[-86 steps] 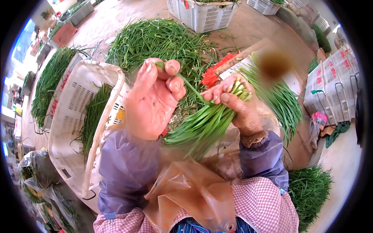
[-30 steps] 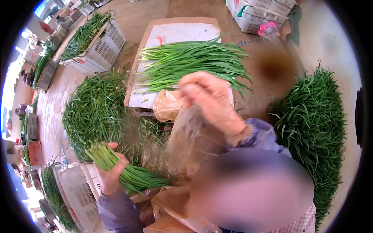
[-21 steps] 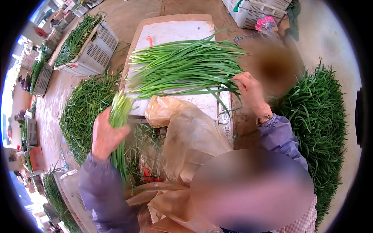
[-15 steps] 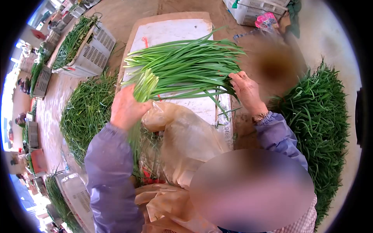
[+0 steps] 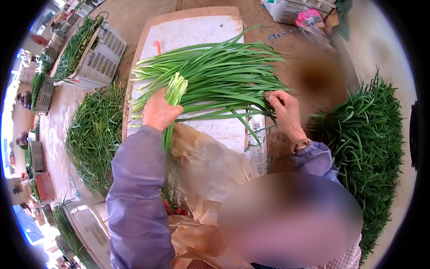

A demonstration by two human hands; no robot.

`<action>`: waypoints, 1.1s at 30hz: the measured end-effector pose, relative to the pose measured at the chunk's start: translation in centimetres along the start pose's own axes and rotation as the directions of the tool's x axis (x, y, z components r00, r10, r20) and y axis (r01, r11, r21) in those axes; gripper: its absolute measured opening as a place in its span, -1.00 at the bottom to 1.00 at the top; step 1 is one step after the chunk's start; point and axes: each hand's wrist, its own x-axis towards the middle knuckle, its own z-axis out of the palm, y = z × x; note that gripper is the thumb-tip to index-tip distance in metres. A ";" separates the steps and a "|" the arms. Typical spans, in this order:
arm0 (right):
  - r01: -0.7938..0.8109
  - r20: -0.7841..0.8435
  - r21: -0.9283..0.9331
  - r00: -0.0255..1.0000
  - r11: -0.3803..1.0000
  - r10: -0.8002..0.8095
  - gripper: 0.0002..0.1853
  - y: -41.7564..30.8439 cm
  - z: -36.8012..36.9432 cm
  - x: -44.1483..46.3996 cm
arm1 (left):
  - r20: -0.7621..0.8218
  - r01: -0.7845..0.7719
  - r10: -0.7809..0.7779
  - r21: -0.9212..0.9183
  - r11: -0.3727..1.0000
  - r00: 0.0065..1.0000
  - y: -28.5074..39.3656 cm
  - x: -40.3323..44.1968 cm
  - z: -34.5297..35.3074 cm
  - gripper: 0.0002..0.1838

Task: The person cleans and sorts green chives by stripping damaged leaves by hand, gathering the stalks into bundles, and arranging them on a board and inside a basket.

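Observation:
A small bunch of green stalks (image 5: 176, 89) is gripped in my left hand (image 5: 159, 111), its pale cut ends upward and its leaves hanging down past the board's near edge. Behind it, a wide layer of long green stalks (image 5: 215, 67) lies across the white board (image 5: 197, 28), pale ends to the left. At the right end of that layer, my right hand (image 5: 285, 112) has its fingers closed on leaf tips. A translucent brown plastic sheet (image 5: 210, 157) lies between my forearms.
A loose heap of greens (image 5: 96, 139) lies on the floor at left, with a white crate of greens (image 5: 101, 58) behind it. Dense upright greens (image 5: 369, 157) stand at right. White crates (image 5: 286, 11) are at the top right. A blurred oval hides the lower right.
The small bunch has moved from the left, beside the heap, to over the board's near left part with my left hand. My right hand has gone from above the plastic sheet to the leaf tips.

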 end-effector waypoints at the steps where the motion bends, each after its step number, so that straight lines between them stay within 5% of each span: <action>1: -0.235 0.011 0.300 0.970 0.925 0.243 -0.89 0.3 0.2 -0.1 | -0.010 0.029 -0.029 0.016 0.999 1.000 0.2 0.0 0.1 -0.49; 2: -0.408 0.031 0.463 0.895 0.787 0.446 -0.88 -0.1 0.0 0.0 | -0.010 0.032 -0.032 0.019 0.999 0.999 0.4 -0.2 0.1 -0.49; 3: -0.409 0.034 0.464 0.895 0.786 0.446 -0.88 0.3 0.0 -0.1 | -0.036 0.044 -0.043 0.047 0.998 0.998 0.7 -0.5 0.2 -0.50; 5: -0.329 -0.006 0.809 0.824 0.487 0.566 -0.92 0.6 -0.2 -0.1 | -0.064 0.060 -0.055 0.073 0.996 0.996 0.9 -0.5 0.1 -0.50; 7: -0.323 -0.029 0.821 0.800 0.471 0.600 -0.89 -0.4 -0.8 0.1 | 0.000 0.081 -0.081 0.070 0.994 0.997 0.9 -0.4 0.0 -0.51; 11: -0.231 -0.070 0.658 0.929 0.717 0.364 -0.86 -4.6 -1.1 0.7 | -0.030 0.072 -0.070 0.071 0.995 0.997 1.1 -0.7 0.0 -0.52; 13: -0.315 0.187 0.295 0.945 0.902 0.269 -0.87 -5.3 -0.5 2.1 | -0.048 0.086 -0.082 0.086 0.993 0.995 1.6 -0.9 -0.1 -0.53; 15: -0.376 0.228 0.253 0.919 0.892 0.322 -0.88 -5.7 0.4 3.3 | -0.049 0.091 -0.087 0.074 0.993 0.995 1.6 -0.9 0.0 -0.52; 17: -0.215 0.258 0.033 0.945 0.976 0.200 -0.86 -4.7 1.7 4.4 | -0.053 0.109 -0.106 0.060 0.992 0.993 1.3 -0.9 0.0 -0.52; 22: -0.141 0.355 -0.051 0.923 0.989 0.150 -0.85 -4.1 3.2 5.3 | 0.007 0.092 -0.093 0.054 0.994 0.996 1.3 -0.6 -0.2 -0.51; 25: 0.082 0.309 -0.133 0.950 0.988 -0.037 -0.87 -4.3 3.4 4.8 | 0.043 0.097 -0.099 0.052 0.994 0.994 1.1 -0.3 -0.2 -0.49; 28: -0.030 0.201 -0.026 0.979 0.999 0.035 -0.87 -4.2 4.1 3.9 | 0.019 0.100 -0.102 0.085 0.991 0.995 0.9 -0.1 0.1 -0.46; 29: -0.213 0.175 0.150 0.967 0.966 0.186 -0.86 -4.3 4.4 3.5 | 0.019 0.101 -0.103 0.084 0.991 0.995 1.0 -0.2 0.1 -0.46; 30: -0.373 0.178 0.323 0.927 0.870 0.331 -0.86 -4.4 4.7 3.3 | 0.040 0.122 -0.125 0.069 0.990 0.991 1.2 -0.2 0.0 -0.44; 33: -0.468 0.143 0.577 0.865 0.669 0.481 -0.86 -4.8 5.4 2.6 | 0.044 0.146 -0.150 0.068 0.987 0.988 1.2 -0.1 -0.1 -0.41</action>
